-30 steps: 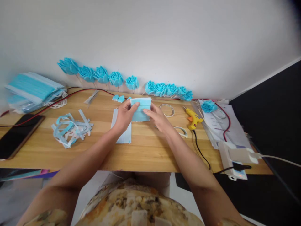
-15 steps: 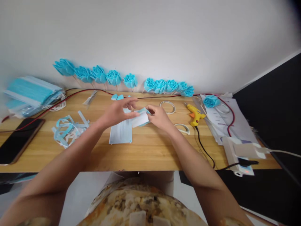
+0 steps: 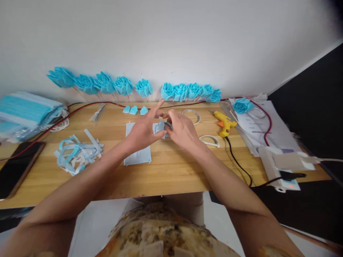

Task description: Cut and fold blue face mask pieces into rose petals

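Observation:
My left hand (image 3: 144, 131) and my right hand (image 3: 183, 130) meet above the middle of the table, with a bent piece of pale blue mask fabric (image 3: 160, 126) between them. The right fingers curl round the fabric's right side. On its left side the left thumb and fingers pinch it, while the left index finger points upward. A flat pale mask sheet (image 3: 139, 158) lies under my left hand, which partly covers it. Just beyond are small blue cut pieces (image 3: 133, 110); a yellow glue gun (image 3: 224, 123) lies to the right.
Blue fabric roses (image 3: 123, 86) on sticks lean along the wall. At left are a mask stack (image 3: 29, 109), a phone (image 3: 20, 169) and fabric scraps (image 3: 77, 151). At right, tape rolls (image 3: 209, 140), papers (image 3: 278, 134), a power strip (image 3: 270, 167) and cords lie near the edge.
The fabric piece was spread flatter and is now bent between my hands. My left hand has moved right and closed on it. The camera view has shifted slightly.

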### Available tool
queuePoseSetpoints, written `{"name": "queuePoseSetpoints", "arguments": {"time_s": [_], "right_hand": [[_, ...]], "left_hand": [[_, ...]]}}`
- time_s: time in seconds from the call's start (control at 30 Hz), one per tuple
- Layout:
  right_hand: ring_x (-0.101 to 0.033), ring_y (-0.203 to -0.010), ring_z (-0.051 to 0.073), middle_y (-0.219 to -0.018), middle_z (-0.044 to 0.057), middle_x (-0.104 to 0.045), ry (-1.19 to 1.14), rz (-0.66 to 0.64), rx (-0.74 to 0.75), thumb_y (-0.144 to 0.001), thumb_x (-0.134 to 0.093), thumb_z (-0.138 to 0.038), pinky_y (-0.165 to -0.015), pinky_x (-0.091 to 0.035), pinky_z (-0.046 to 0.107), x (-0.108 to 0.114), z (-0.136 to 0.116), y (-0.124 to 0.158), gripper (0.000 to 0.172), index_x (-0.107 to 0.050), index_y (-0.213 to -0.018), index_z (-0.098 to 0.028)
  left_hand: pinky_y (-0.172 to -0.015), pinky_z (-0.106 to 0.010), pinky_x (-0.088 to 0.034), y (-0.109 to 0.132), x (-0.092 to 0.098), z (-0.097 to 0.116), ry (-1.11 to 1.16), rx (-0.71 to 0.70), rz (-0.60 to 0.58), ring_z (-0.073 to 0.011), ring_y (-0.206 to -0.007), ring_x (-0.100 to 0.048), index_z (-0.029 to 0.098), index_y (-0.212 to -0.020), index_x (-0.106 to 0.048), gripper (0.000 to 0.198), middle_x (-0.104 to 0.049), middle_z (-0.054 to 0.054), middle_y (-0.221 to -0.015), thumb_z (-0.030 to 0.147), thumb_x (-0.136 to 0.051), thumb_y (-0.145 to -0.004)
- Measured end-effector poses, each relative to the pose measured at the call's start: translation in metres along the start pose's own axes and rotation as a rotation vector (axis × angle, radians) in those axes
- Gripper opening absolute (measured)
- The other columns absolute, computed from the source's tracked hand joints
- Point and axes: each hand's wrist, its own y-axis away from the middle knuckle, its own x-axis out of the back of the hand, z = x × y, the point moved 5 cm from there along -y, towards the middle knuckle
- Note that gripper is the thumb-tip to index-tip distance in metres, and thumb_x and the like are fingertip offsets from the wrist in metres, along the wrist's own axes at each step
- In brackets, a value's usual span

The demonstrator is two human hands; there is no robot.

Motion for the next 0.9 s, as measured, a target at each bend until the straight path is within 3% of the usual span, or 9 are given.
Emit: {"name": "queuePoseSetpoints", "arguments": {"time_s": [0.17,0.27,0.4,0.5,0.6,0.7,0.8,0.9], "right_hand": [[-0.067,-0.09,0.025,-0.101,0.009,-0.075,0.028,-0.036,0.068,-0.091,-0.056,-0.013,-0.077,-0.045,0.035,0.0,-0.001,0.001,0.018,-0.058,-0.107,-0.02],[-0.069,-0.09,0.025,-0.1,0.007,-0.076,-0.039,-0.052,0.035,-0.093,-0.063,-0.018,-0.077,-0.046,0.034,0.002,0.003,-0.001,0.024,-0.059,-0.117,-0.021],[-0.071,-0.091,0.024,-0.1,0.004,-0.076,-0.154,-0.044,-0.047,-0.091,-0.069,-0.022,-0.081,-0.048,0.034,0.007,0.006,-0.002,0.039,-0.059,-0.129,-0.025],[-0.071,-0.09,0.023,-0.099,0.003,-0.076,-0.235,-0.047,-0.077,-0.089,-0.071,-0.022,-0.082,-0.048,0.034,0.008,0.006,-0.002,0.044,-0.061,-0.131,-0.027],[-0.068,-0.082,0.021,-0.089,0.0,-0.072,-0.362,-0.016,-0.115,-0.087,-0.073,-0.029,-0.076,-0.048,0.032,0.009,0.01,-0.003,0.042,-0.064,-0.128,-0.027],[-0.06,-0.067,0.017,-0.075,-0.003,-0.064,-0.589,-0.024,-0.185,-0.091,-0.067,-0.045,-0.063,-0.045,0.029,0.007,0.022,-0.005,0.043,-0.064,-0.129,-0.025],[-0.063,-0.076,0.018,-0.084,0.001,-0.068,-0.787,-0.058,-0.213,-0.092,-0.062,-0.053,-0.068,-0.049,0.029,0.003,0.031,-0.008,0.046,-0.068,-0.125,-0.022],[-0.065,-0.083,0.019,-0.093,0.003,-0.073,-0.894,-0.094,-0.236,-0.084,-0.072,-0.052,-0.073,-0.051,0.03,-0.007,0.037,-0.009,0.044,-0.073,-0.117,-0.022]], "left_hand": [[-0.111,-0.044,-0.047,-0.003,0.0,0.001,-0.115,0.026,-0.035,-0.0243,-0.121,-0.066,0.024,-0.162,-0.032,0.086,-0.075,-0.007,-0.121,0.004,-0.051,-0.081],[-0.101,-0.038,-0.051,-0.004,0.005,-0.001,-0.063,0.08,-0.05,-0.021,-0.109,-0.071,0.02,-0.157,-0.04,0.079,-0.078,-0.005,-0.11,0.003,-0.045,-0.08],[-0.083,-0.032,-0.054,-0.003,0.009,-0.005,0.074,0.152,-0.082,-0.0204,-0.093,-0.073,0.018,-0.152,-0.047,0.064,-0.079,-0.006,-0.104,0.017,-0.053,-0.088],[-0.085,-0.034,-0.054,-0.002,0.008,-0.005,0.164,0.182,-0.1,-0.0234,-0.097,-0.074,0.019,-0.15,-0.05,0.068,-0.079,-0.007,-0.106,0.031,-0.067,-0.086],[-0.09,-0.034,-0.054,0.001,0.007,-0.008,0.246,0.219,-0.027,-0.0232,-0.102,-0.074,0.024,-0.143,-0.058,0.058,-0.079,-0.006,-0.11,0.029,-0.068,-0.086],[-0.082,-0.033,-0.055,0.005,0.008,-0.015,0.32,0.283,0.076,-0.0226,-0.093,-0.074,0.021,-0.138,-0.062,0.052,-0.078,-0.005,-0.099,0.028,-0.068,-0.087],[-0.078,-0.033,-0.056,0.01,0.008,-0.022,0.39,0.336,0.148,-0.0237,-0.091,-0.073,0.017,-0.138,-0.063,0.055,-0.077,-0.007,-0.094,0.031,-0.071,-0.085],[-0.08,-0.033,-0.056,0.014,0.008,-0.025,0.429,0.355,0.172,-0.0243,-0.096,-0.073,0.016,-0.139,-0.062,0.056,-0.077,-0.008,-0.099,0.03,-0.071,-0.085]]}}
